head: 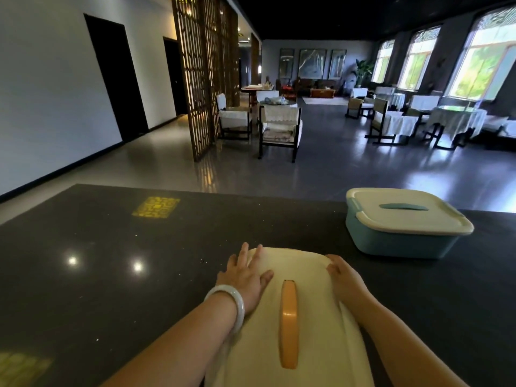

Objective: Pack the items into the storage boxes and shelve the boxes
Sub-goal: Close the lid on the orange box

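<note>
Far left of my view: dark polished counter (111,275), two ceiling-light glints on it and a yellow lattice-patterned patch of light nearer the far edge. Moving in, my left hand (247,277) lies flat on the left half of the cream lid (307,317), fingers spread and pointing away from me, palm down on the surface. A pale bangle (231,303) sits on that wrist. The lid belongs to the near storage box, which sits on the counter right in front of me at the bottom centre of the view; an orange handle (289,325) runs down its middle, between my two hands. My right hand (344,280) is on the lid's right edge, fingers curled over the far corner, thumb against the top; whether it squeezes the rim, I can't tell. Further right and farther back, well apart from the near box, a blue storage box (399,238) stands on the counter with its cream lid closed. Beyond the counter: chairs, tables, windows on the right.
</note>
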Tool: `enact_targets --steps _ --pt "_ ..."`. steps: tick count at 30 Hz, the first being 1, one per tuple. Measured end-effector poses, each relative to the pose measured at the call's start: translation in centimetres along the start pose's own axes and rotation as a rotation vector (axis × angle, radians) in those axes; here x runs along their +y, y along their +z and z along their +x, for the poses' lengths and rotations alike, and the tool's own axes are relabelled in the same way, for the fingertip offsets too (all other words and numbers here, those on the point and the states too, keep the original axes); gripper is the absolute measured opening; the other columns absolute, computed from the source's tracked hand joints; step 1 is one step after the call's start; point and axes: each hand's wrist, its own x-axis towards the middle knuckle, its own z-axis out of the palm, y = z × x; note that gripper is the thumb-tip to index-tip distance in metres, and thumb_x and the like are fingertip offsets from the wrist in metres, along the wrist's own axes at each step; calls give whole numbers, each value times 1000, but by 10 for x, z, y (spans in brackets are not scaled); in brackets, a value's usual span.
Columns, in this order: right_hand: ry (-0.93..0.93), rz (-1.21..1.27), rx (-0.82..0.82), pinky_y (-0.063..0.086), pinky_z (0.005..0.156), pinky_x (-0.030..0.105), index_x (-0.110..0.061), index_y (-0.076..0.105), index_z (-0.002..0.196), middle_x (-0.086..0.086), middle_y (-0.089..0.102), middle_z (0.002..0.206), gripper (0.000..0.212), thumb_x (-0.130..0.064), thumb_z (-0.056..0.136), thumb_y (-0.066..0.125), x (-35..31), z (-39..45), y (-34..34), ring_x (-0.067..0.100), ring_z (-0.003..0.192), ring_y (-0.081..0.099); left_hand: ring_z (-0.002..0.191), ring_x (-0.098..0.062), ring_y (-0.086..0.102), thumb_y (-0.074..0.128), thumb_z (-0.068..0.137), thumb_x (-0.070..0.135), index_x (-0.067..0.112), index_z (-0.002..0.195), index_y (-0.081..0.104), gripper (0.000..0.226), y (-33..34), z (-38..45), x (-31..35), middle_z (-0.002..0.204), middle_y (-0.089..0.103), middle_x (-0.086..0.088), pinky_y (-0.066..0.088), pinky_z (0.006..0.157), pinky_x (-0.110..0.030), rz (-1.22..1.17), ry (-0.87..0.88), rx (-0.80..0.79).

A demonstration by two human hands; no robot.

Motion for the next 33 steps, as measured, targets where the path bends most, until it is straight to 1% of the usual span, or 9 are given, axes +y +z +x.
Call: enact_targets --steps 3,5,8,13,18,22,27,30,33 --pt "20 56 91 43 102 42 -17 49 133 8 53 128 36 -14 98 46 14 -20 -4 24 114 53 136 -37 30 26 89 71 40 149 -14 78 -4 8 18 156 13 -13 35 102 -54 26 -203 -24" --pt "43 49 153 42 101 41 -19 47 135 6 50 130 37 -15 98 45 23 -34 -7 21 116 51 133 -36 33 27 90 70 34 151 -9 79 -5 10 33 151 23 -14 35 101 -52 20 -226 -62" --pt "78 74 213 43 92 35 -19 48 130 0 46 125 32 -15 98 47 41 -57 -17 16 110 49 134 -37 29 28 94 64 28 152 3 73 -5 11 55 150 22 -14 33 104 -50 10 -123 -103" --pt "217 285 192 42 58 21 -24 52 106 -4 60 99 25 -18 86 66 66 -95 -46 9 85 59 125 -32 36 31 94 62 35 138 25 52 0 18 79 138 33 -10 37 96 -48 50 106 -135" --pt "287 328 11 46 58 24 -36 52 106 -5 62 100 18 -38 90 60 61 -88 -77 14 87 63 118 -29 39 35 89 67 42 129 30 47 2 41 114 121 38 -3 38 96 -51 84 270 -249" --pt "374 444 -79 52 46 25 -40 54 92 1 69 86 16 -35 85 68 59 -78 -88 16 65 71 115 -27 40 37 89 67 46 131 29 47 8 47 141 108 35 2 37 96 -47 160 406 -276" --pt "350 581 -46 54 48 26 -39 57 107 4 66 100 35 -23 80 74 70 -79 -87 17 67 72 128 -29 31 30 94 61 37 149 14 62 20 14 152 142 30 -5 27 105 -47 291 312 -34" --pt "325 625 -2 54 48 25 -35 55 124 -1 60 108 49 -23 80 73 68 -83 -84 19 85 67 143 -32 11 18 93 67 33 152 2 70 34 -28 145 158 10 -3 10 115 -53 245 149 -29" --pt "286 642 64 55 62 30 -33 51 132 -7 58 110 57 -21 81 73 70 -91 -79 18 94 63 147 -31 -4 11 90 70 34 152 -1 73 45 -55 140 161 -5 -1 4 115 -56 196 91 -1"
